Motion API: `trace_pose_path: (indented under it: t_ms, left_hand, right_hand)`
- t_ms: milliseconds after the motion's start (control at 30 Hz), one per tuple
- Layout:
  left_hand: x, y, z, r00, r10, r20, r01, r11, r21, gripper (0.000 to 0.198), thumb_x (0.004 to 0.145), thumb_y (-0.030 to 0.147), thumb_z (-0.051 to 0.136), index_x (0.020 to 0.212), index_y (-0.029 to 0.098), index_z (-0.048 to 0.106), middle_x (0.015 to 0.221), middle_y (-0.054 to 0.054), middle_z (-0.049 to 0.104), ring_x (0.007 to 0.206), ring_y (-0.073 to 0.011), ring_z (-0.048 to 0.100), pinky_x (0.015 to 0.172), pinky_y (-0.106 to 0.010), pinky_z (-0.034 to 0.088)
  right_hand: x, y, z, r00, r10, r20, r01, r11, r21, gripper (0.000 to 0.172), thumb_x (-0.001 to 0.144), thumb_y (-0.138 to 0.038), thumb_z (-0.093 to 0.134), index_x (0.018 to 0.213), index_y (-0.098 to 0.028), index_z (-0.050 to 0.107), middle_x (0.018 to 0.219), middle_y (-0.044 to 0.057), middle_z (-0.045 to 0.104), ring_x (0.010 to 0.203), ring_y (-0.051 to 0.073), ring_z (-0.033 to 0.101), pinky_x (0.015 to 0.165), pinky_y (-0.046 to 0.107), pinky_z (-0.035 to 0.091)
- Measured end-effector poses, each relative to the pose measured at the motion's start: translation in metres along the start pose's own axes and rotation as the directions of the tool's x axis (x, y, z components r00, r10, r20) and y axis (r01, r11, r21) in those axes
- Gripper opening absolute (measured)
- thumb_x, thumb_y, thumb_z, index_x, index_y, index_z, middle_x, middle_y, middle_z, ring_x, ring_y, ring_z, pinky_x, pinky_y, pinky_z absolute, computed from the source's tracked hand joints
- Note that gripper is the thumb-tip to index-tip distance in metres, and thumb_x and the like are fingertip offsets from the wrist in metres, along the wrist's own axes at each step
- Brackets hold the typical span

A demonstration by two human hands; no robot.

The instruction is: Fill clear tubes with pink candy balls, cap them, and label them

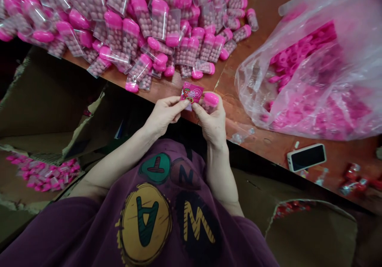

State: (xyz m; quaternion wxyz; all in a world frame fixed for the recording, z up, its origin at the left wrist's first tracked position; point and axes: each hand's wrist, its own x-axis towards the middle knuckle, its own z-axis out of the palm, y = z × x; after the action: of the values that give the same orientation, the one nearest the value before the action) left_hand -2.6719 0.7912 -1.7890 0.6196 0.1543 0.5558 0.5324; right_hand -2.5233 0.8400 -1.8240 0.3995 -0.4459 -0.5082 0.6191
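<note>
Near the table's front edge, my left hand [166,113] pinches the lower left of a small pink printed label [192,91] between thumb and fingers. The thumb of my right hand [214,121] presses on the label's lower right side. Within the curled fingers of that same hand sits a small clear container with a pink cap [211,98]. Just beyond both hands lies a large heap of clear containers [159,19] with pink caps and pale pink balls inside.
A clear plastic bag [253,80] of pink pieces lies at the right of the table [235,76]. A phone [307,157] lies near the edge, with red items [353,179] beyond. Below left, an open cardboard box [44,135] stands by more pink-capped containers [47,173]; another box [313,231] is below right.
</note>
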Motion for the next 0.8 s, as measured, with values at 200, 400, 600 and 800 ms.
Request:
trace_pose_path:
  t_ms: [200,400,600,800]
  left_hand:
    - [0.003,0.003,-0.007,0.993,-0.009,0.117,-0.004,0.994,0.112,0.026,0.076,0.028,0.089,0.068,0.01,0.072,0.051,0.004,0.045,0.045,-0.0029,0.033,0.046,-0.02,0.018]
    - [0.004,-0.012,0.001,0.999,0.022,0.029,-0.021,0.999,-0.049,0.031,0.072,0.03,0.091,0.065,0.01,0.069,0.056,0.0,0.055,0.046,-0.0051,0.043,0.043,-0.019,0.026]
    - [0.005,-0.014,0.007,0.998,-0.038,-0.04,0.035,0.997,-0.068,0.038,0.067,0.039,0.094,0.067,0.01,0.069,0.051,0.0,0.056,0.043,-0.0053,0.045,0.042,-0.019,0.029]
    - [-0.006,0.017,-0.006,0.996,-0.071,0.053,0.07,0.997,0.021,0.06,0.052,0.062,0.097,0.069,0.011,0.071,0.052,-0.001,0.06,0.042,-0.0081,0.05,0.044,-0.021,0.04]
  right_hand:
    - [-0.003,-0.003,-0.013,0.995,0.02,0.099,-0.023,0.999,0.031,0.049,0.081,-0.047,0.089,0.117,-0.027,0.061,0.104,-0.002,0.071,0.094,0.015,0.07,0.093,0.034,0.061]
    - [-0.011,0.006,0.0,0.997,0.072,0.032,-0.074,0.993,0.096,0.052,0.078,-0.041,0.091,0.12,-0.028,0.063,0.109,-0.001,0.073,0.1,0.015,0.072,0.1,0.034,0.061]
    - [-0.015,0.007,0.001,0.989,0.12,-0.084,-0.113,0.989,0.091,0.048,0.077,-0.042,0.09,0.117,-0.026,0.067,0.107,0.0,0.074,0.097,0.016,0.073,0.1,0.036,0.061]
    - [-0.005,-0.042,0.024,0.996,0.074,0.054,-0.072,0.996,-0.047,0.042,0.076,-0.046,0.091,0.106,-0.021,0.077,0.101,0.007,0.079,0.09,0.023,0.076,0.083,0.038,0.065]
